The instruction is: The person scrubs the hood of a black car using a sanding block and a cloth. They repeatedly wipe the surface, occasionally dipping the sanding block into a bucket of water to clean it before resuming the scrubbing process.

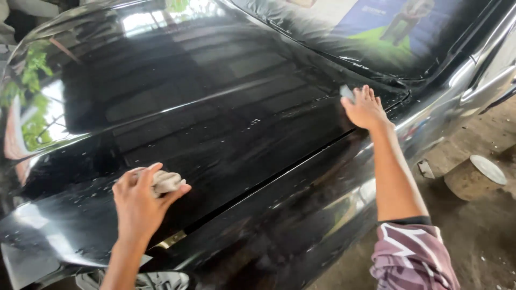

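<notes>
On the glossy black car hood (215,107), low on its near side, a crumpled pale cloth (165,181) sits under the left hand (141,201). Most of that cloth is hidden by the palm and fingers; only a bunched edge pokes out between thumb and forefinger. The left hand is curled loosely about it, fingers bent and closed on the fabric, pressing it to the paint. Farther up the panel, near the base of the windshield (376,37), the right hand (365,109) lies flat with fingers together and stretched forward. A small grey-white pad (346,92) shows just past its fingertips, and the rest is covered, so what exactly it is stays hard to make out; whether the fingers grip it or merely push on it I cannot tell. The two hands are well apart, one at each end of the hood's seam. White flecks and droplets speckle the paint between them. The right forearm ends in a maroon patterned sleeve (411,258), cut off at the lower edge. Beside the car, on the dirt floor (484,241), stands a short round stump-like block (473,180) with a pale top. Reflections of green leaves blur the hood's far left corner.
</notes>
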